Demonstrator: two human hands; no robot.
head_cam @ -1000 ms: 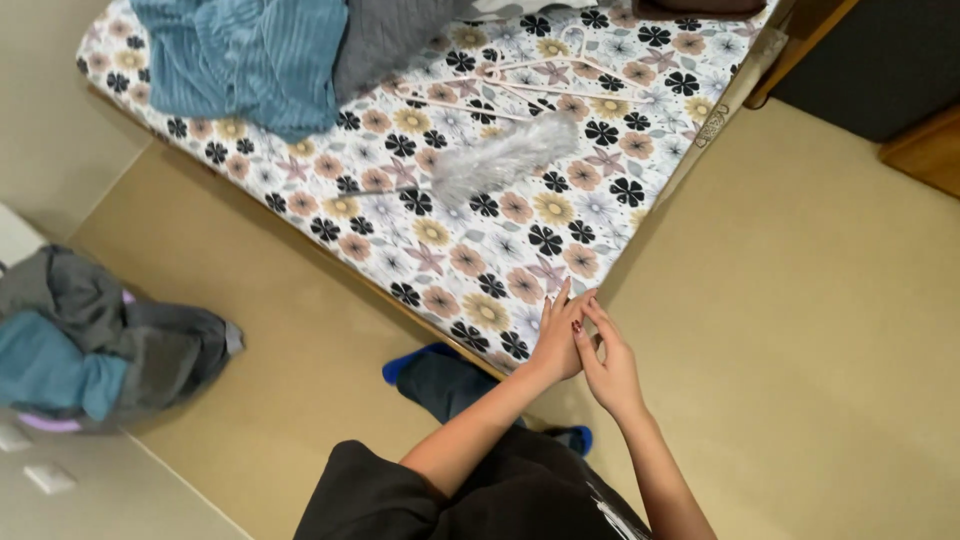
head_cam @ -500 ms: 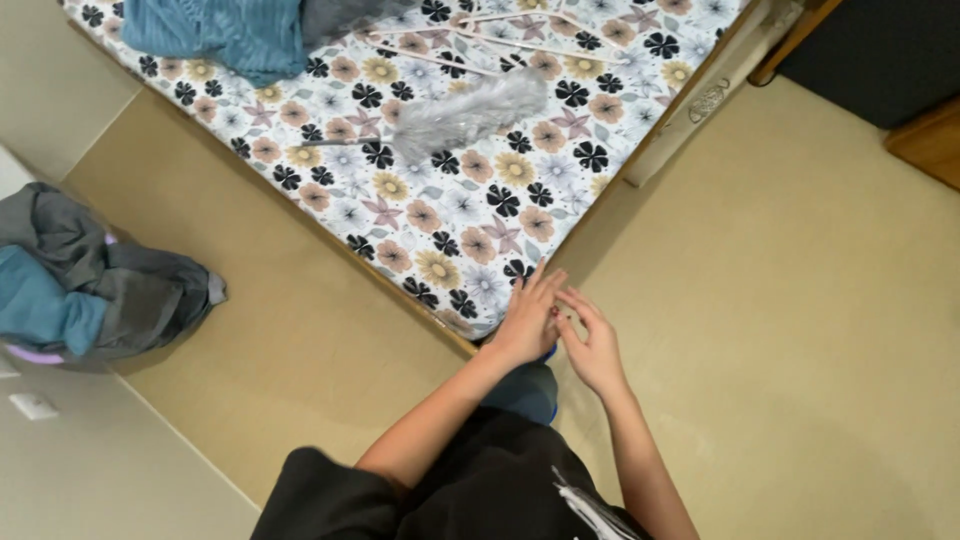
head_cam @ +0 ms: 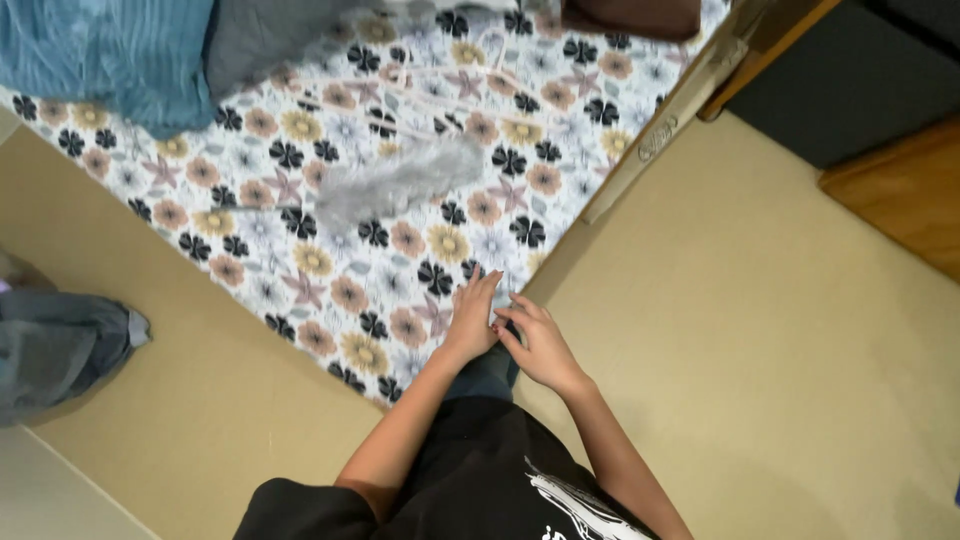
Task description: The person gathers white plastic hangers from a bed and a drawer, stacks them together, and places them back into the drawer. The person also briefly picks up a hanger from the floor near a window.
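Observation:
I stand at the corner of a bed covered by a white sheet with black, orange and pink flowers (head_cam: 300, 250). My left hand (head_cam: 473, 318) lies flat on the sheet near the corner, fingers stretched out. My right hand (head_cam: 538, 343) is beside it at the mattress corner, fingers curled at the sheet's edge; whether it pinches the fabric I cannot tell. A grey fluffy piece (head_cam: 400, 180) lies on the sheet farther up the bed, apart from both hands.
Blue striped cloth (head_cam: 110, 50) and grey cloth (head_cam: 260, 40) lie at the bed's far end. A brown item (head_cam: 630, 15) sits at the top. Grey clothes (head_cam: 55, 350) are heaped on the beige floor at left. Wooden furniture (head_cam: 900, 200) stands at right.
Both hands, held together near the bed's corner before, have moved onto it; the left hand has spread flat on the sheet. The view has shifted closer to the bed.

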